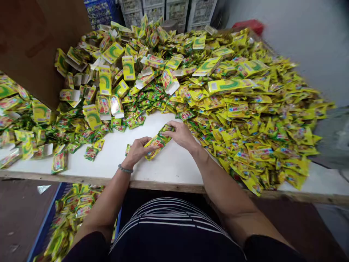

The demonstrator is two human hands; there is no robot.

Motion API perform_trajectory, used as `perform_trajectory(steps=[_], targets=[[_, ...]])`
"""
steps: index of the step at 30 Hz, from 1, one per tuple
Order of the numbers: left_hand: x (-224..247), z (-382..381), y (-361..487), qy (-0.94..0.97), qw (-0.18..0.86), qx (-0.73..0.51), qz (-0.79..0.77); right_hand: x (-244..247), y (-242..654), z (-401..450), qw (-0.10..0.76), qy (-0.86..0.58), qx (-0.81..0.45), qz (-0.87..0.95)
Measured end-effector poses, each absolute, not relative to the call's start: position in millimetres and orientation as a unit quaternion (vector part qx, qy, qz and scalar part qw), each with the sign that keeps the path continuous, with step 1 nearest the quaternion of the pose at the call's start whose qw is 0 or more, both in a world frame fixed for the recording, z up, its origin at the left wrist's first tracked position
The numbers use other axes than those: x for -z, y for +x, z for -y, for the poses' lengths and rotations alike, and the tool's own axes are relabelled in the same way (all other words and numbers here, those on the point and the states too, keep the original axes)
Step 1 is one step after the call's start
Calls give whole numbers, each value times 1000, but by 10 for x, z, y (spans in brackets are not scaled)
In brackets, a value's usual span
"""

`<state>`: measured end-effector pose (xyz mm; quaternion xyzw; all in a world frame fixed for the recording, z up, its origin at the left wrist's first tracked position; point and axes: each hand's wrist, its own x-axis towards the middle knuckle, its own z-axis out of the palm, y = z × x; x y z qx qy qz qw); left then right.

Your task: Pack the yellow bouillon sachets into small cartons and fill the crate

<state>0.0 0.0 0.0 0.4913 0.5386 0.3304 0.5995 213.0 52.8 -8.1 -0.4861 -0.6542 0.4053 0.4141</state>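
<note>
In the head view, the left hand (139, 150) grips what looks like a small box (156, 145), above the worktop (169, 170) near the middle of its front edge. The right hand (180, 135) pinches a green packet (166, 129) at the box's far end. If the fingers press too hard, I think the box may crush or the packet slip. The heap (253, 120) reaches the front edge at right; a forearm's brush could push some off. Red lettering and barcodes appear, but I cannot read them.

The yellow-green carton (159, 143) (red-printed) slants between the hands (138, 150).
</note>
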Motion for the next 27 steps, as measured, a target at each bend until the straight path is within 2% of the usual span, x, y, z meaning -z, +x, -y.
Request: perform_trajectory(steps=[5, 9, 16, 27], targets=[[29, 5, 39, 428, 611, -384, -545, 151, 1898, -392, 476, -502, -333, 641], [47, -6, 41, 393, 605, -437, -537, 168, 1875, -360, 505, -474, -348, 632], [12, 9, 20, 414, 601, -436, -527, 200, 1958, -398, 433, -454, -304, 717], [16, 1, 65, 378, 634, -450, -503, 175, 1863, -338, 424, -438, -354, 709]])
